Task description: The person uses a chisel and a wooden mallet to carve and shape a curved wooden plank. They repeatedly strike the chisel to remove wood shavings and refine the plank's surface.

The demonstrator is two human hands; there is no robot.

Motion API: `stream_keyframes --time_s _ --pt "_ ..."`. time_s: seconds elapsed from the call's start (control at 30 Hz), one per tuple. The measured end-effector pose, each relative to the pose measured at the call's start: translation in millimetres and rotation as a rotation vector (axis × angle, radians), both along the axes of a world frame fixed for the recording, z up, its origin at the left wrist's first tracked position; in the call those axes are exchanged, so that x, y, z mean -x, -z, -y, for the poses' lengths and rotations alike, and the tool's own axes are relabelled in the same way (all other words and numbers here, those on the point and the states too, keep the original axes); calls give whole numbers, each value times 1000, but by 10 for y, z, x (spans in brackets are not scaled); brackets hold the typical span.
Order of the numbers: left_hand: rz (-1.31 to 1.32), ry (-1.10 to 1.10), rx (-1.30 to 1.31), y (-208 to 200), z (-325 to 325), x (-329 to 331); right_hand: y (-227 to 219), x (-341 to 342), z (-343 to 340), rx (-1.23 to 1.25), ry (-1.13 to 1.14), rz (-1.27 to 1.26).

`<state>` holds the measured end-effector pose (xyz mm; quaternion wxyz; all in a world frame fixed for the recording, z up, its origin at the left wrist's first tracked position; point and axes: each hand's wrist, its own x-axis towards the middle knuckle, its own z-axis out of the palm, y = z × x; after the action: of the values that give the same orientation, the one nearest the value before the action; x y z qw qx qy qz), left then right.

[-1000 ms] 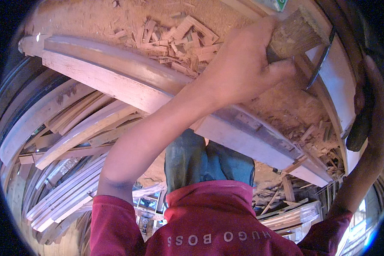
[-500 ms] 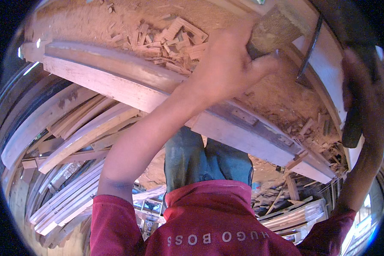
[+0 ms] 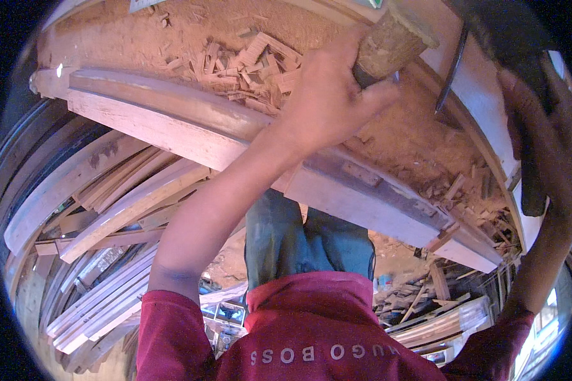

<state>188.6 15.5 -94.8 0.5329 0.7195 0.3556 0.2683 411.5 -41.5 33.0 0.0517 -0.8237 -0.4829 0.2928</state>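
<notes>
My left hand (image 3: 327,98) is closed around the lower end of a chisel (image 3: 397,41) with a thick, blunt-topped wooden handle. The chisel's blade is hidden behind my fingers and the handle. At the far right, in shadow, my right hand (image 3: 546,136) is wrapped around the handle of a dark mallet (image 3: 534,193). Its large dark head rises toward the upper edge, blurred and hard to make out. Between the hands, a thin black rod (image 3: 450,79) lies against a pale curved board (image 3: 473,89). Under my left hand is a dust-covered wooden surface (image 3: 400,143).
A pile of wood chips (image 3: 254,66) lies left of my left hand; more chips (image 3: 483,197) gather at the right. A long pale beam (image 3: 362,206) crosses in front of my body. Stacked planks (image 3: 108,305) stand at lower left, wood scraps (image 3: 407,298) at lower right.
My left hand and the chisel have shifted slightly left, and the chisel's handle top has tilted up. The right hand has moved a little upward with the mallet. The view has shifted slightly.
</notes>
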Motion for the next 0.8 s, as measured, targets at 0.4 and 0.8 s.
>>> stream_keyframes --time_s 0.4,0.8 --pt "-82 31 68 36 -16 -61 204 -185 25 -290 -454 192" --pt "-157 43 169 39 -26 -34 142 9 -26 69 77 -193"
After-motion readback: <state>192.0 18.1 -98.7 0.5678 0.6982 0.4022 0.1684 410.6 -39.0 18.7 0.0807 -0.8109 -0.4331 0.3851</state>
